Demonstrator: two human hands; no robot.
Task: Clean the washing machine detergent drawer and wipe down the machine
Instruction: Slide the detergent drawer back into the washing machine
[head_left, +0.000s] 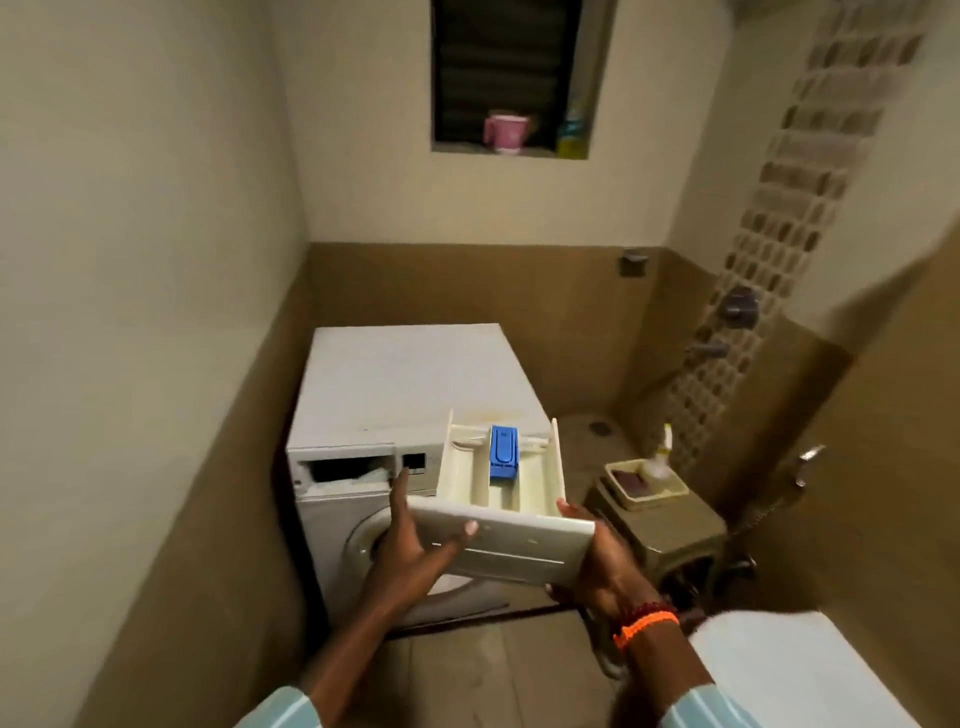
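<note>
The cream detergent drawer (524, 486) is out of the machine and held level in the air in front of it. A blue insert (504, 451) sits in its middle compartment. My left hand (415, 540) grips the left end of the drawer's front panel. My right hand (602, 558) holds the right end from below. The white front-loading washing machine (400, 384) stands against the left wall. Its drawer slot (345, 470) gapes open and dark at the top left of the front panel. The round door is partly hidden behind my left hand.
A low olive stool (670, 525) to the right of the machine carries a tray with a bottle (657, 462). Taps and a shower valve (740, 306) stick out of the right wall. A pink mug (504, 130) stands on the window sill. A white toilet (795, 670) is at the bottom right.
</note>
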